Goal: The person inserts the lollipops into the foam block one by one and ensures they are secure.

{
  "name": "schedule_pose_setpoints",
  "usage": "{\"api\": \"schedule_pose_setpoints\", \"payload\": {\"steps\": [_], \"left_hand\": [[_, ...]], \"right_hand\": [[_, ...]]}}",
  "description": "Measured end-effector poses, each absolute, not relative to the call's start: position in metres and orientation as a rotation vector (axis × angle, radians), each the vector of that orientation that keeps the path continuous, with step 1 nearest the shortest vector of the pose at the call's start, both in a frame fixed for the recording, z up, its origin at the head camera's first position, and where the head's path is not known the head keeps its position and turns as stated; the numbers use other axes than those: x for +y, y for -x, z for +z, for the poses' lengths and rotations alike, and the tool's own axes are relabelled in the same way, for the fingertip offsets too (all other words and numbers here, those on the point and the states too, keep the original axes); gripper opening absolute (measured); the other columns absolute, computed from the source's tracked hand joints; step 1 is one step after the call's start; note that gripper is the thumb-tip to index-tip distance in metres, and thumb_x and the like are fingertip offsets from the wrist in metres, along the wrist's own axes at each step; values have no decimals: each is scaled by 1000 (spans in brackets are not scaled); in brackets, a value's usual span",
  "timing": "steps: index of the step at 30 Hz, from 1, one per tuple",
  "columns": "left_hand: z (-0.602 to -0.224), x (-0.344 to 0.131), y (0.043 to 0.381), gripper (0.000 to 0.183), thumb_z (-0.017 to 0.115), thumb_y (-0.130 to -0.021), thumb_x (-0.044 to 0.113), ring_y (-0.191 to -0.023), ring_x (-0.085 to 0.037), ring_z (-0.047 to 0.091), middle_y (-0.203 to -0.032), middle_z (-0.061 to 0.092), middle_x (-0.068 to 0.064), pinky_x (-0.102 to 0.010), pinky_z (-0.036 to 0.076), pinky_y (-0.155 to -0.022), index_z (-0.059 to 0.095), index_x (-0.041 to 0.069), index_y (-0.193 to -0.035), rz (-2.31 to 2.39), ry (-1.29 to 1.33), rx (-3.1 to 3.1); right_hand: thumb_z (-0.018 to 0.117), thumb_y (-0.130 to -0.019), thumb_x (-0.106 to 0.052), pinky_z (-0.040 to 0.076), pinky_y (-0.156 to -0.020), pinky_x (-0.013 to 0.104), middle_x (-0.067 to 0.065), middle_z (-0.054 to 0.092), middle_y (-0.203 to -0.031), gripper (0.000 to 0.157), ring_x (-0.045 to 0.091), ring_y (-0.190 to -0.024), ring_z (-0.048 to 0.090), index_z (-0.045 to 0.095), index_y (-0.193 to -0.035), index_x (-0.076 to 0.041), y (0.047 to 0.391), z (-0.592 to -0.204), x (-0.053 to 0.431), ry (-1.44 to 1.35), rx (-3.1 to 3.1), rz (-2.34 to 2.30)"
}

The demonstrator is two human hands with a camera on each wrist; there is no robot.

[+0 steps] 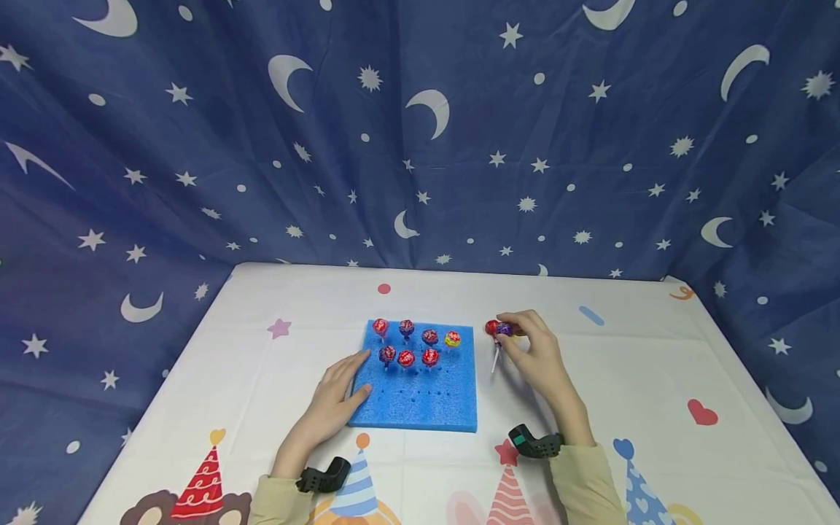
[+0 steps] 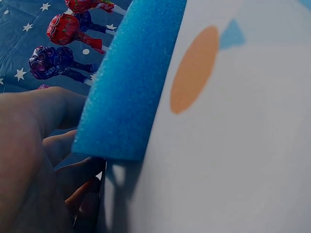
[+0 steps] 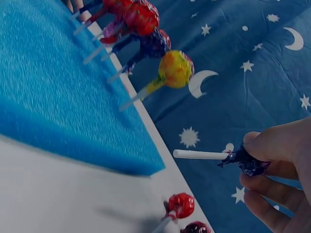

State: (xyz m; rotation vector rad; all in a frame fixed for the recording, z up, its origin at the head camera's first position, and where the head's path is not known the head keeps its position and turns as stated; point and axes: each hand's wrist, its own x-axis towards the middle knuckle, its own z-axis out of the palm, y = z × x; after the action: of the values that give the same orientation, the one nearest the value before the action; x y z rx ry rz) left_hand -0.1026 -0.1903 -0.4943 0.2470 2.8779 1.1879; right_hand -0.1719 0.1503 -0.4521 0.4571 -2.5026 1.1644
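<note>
My right hand (image 1: 537, 357) pinches a purple-wrapped lollipop (image 3: 252, 162) by its candy head, just right of a blue foam board (image 1: 413, 412). The lollipop's white stick (image 3: 199, 155) points toward the board in the right wrist view. My left hand (image 1: 335, 397) rests along the board's left edge, thumb over the top. Several wrapped lollipops stand upright in two rows of the foam, among them a yellow one (image 1: 453, 338), a red one (image 1: 406, 359) and a dark blue one (image 1: 406, 328). Small holes (image 1: 420, 392) dot the board's front part.
A red lollipop (image 3: 181, 205) lies on the white tablecloth near the right hand, with a dark-wrapped lollipop (image 3: 197, 228) beside it, partly out of view. Behind the table hangs a blue curtain (image 1: 420, 146) with moons and stars. Both wrists wear black camera bands (image 1: 324, 475).
</note>
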Motion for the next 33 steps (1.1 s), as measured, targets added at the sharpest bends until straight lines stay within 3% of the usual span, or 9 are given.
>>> {"api": "schedule_pose_setpoints", "payload": {"steps": [7,17,23,27,33], "left_hand": [[-493,-190,104,58,56,-96,22,-143,-37,25,-154,36,-13,-67,22,-112,34,15,-150,1193,-243,2874],[-492,-190,104,58,56,-96,21,-144,-37,25,-154,36,-13,-68,21,-112,35,14,-150,1200,-249,2874],[-492,-190,103,59,56,-95,21,-144,-37,25,-154,36,-13,-67,21,-112,35,14,-150,1214,-237,2865],[-492,-190,102,59,57,-95,21,-143,-37,25,-154,36,-13,-67,21,-112,35,14,-149,1218,-234,2863],[-492,-190,102,59,56,-95,21,-143,-37,25,-154,36,-13,-67,21,-112,35,14,-150,1216,-230,2860]], "right_hand": [[71,-83,-1,49,-83,15,5,62,-105,32,16,-92,60,67,-114,-8,170,-447,140,-545,-2458,1186],[71,-84,-3,55,-87,30,1,61,-107,30,9,-95,57,67,-113,-11,162,-435,131,-571,-2454,1247],[71,-83,-3,50,-82,16,0,61,-107,30,8,-93,56,67,-112,-11,157,-428,126,-604,-2433,1239],[72,-84,-4,52,-78,22,0,61,-107,30,9,-92,55,67,-112,-11,154,-425,120,-636,-2428,1203],[72,-84,-5,54,-84,27,0,61,-108,29,12,-97,58,66,-112,-10,150,-422,110,-715,-2411,1195]]}}
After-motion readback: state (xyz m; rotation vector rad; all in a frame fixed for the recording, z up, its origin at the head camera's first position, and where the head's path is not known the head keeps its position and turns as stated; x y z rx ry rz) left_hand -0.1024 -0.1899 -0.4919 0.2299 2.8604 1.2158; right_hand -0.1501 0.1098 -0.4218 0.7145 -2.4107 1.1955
